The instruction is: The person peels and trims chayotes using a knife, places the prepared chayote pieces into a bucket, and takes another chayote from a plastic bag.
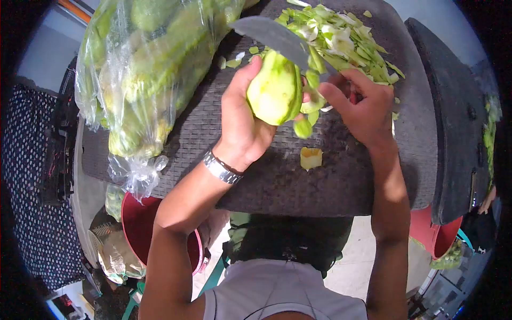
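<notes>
A pale green, peeled-looking chayote [273, 89] rests in my left hand [242, 114], its fingers wrapped round the far side and the thumb along its upper left. My right hand [360, 104] is closed round the handle of a curved knife [277, 40], most of the handle hidden by the fingers. The wide grey blade reaches left over the top of the chayote. Thin green peels [313, 80] hang by the blade, between the chayote and my right hand. One cut piece [311, 158] lies on the dark woven tabletop [256, 186] below.
A clear plastic bag [154, 69] full of green chayotes lies at the left of the table. A pile of peelings [346, 42] is at the far right. Red buckets [141, 224] stand below the table on both sides. A dark chair back [450, 122] is at the right.
</notes>
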Demonstrator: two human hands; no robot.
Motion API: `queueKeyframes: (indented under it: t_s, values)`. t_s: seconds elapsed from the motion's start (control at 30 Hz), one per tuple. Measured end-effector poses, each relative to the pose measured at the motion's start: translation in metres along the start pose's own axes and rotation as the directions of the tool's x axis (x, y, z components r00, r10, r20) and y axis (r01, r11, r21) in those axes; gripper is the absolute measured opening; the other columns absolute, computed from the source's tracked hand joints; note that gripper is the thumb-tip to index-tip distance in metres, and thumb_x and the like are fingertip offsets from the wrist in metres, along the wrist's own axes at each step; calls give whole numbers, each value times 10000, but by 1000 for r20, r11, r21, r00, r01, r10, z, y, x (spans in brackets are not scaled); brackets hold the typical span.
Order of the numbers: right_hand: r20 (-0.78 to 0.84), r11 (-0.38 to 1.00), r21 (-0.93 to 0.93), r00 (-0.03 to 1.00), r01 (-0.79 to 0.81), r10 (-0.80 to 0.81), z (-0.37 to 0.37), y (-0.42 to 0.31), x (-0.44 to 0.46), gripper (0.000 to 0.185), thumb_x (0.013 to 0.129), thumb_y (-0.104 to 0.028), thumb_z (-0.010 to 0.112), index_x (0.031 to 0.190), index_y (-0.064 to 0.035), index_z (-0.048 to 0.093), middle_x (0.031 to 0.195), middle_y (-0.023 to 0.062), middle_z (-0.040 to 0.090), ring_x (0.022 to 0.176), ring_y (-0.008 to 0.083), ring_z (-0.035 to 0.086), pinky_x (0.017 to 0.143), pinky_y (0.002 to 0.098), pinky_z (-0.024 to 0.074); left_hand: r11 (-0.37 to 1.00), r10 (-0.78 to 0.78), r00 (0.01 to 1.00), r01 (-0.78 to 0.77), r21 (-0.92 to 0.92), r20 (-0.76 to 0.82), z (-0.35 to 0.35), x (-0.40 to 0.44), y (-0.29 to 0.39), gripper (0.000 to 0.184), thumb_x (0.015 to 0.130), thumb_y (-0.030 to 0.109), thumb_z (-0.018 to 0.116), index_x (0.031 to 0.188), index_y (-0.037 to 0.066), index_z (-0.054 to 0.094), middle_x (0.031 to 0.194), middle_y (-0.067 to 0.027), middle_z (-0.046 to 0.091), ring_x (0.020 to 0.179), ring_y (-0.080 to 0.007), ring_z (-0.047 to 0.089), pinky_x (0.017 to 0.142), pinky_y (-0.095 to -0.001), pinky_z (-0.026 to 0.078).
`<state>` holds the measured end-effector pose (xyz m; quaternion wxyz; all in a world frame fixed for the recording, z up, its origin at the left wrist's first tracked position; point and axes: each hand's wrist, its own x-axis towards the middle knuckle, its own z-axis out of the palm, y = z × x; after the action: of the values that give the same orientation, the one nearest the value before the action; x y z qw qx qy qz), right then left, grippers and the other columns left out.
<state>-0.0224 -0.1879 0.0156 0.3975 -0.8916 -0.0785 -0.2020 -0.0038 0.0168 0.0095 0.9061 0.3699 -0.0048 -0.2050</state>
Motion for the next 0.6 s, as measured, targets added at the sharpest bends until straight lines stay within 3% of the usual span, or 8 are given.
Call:
queueKeyframes:
  t_s: [0.07, 0.17, 0.23, 0.3, 0.33, 0.43, 0.47, 0.6]
  values:
    - [59, 1000, 12, 998, -21, 20, -1, -8, -3, 434, 774, -475, 892, 787, -83, 706, 597, 40, 642, 518, 142, 610, 530, 308, 506, 998, -53, 998, 54, -24, 45, -7, -2, 2, 489, 1062, 472, 469, 1315, 70, 586, 1233, -91, 691, 1091, -242, 691, 976, -404, 548]
    - [141, 998, 31, 988, 63, -67, 10, -19, -13, 442, 766, -469, 897, 761, -85, 680, 598, 40, 651, 522, 150, 643, 532, 309, 526, 993, 5, 991, -21, -119, -136, -18, 9, -16, 496, 1066, 476, 496, 1311, 56, 593, 1207, -97, 703, 1072, -244, 699, 980, -405, 551]
    - [119, 982, 79, 977, 171, -180, 21, -14, -19, 452, 758, -469, 901, 738, -89, 657, 601, 41, 659, 527, 162, 669, 533, 314, 541, 998, -7, 1000, 5, -70, -23, -19, 7, -14, 510, 1068, 477, 489, 1308, 41, 601, 1222, -108, 703, 1097, -255, 695, 999, -414, 547]
    - [122, 981, 56, 974, 186, -192, 19, -15, -17, 466, 752, -476, 901, 715, -97, 632, 608, 43, 666, 539, 185, 692, 531, 323, 551, 999, -40, 998, 40, -19, 42, -22, 8, -13, 580, 1065, 525, 444, 1324, 32, 606, 1262, -118, 700, 1139, -278, 684, 1022, -429, 536]
    - [126, 981, 54, 973, 188, -194, 17, -15, -16, 466, 753, -480, 900, 719, -97, 636, 611, 41, 667, 541, 187, 691, 536, 324, 552, 999, -14, 1000, 15, 40, -18, -19, 8, -13, 603, 1050, 548, 448, 1333, 37, 597, 1232, -127, 705, 1109, -293, 690, 953, -461, 568]
    - [82, 975, -34, 973, 220, -217, 8, 0, -8, 381, 774, -392, 900, 801, -80, 683, 642, 9, 672, 531, 110, 602, 524, 273, 487, 984, -48, 997, 59, -166, 67, -24, -1, -11, 610, 1035, 551, 447, 1341, 43, 586, 1184, -140, 712, 1036, -318, 703, 826, -488, 597]
    - [58, 970, -80, 973, 229, -225, 4, 7, -5, 342, 784, -346, 900, 841, -71, 705, 656, -6, 674, 525, 71, 558, 515, 247, 454, 992, -92, 995, 87, -96, -46, -17, -3, -10, 620, 1030, 558, 428, 1346, 46, 578, 1165, -159, 709, 968, -340, 710, 708, -478, 601]
    - [-8, 983, -93, 987, 157, -159, -6, 19, 4, 363, 832, -381, 866, 838, -50, 718, 643, 6, 661, 522, 60, 528, 496, 253, 412, 983, -178, 984, 179, -34, 27, -13, 6, -3, 610, 1046, 539, 402, 1339, 37, 590, 1172, -188, 704, 934, -344, 717, 670, -425, 610]
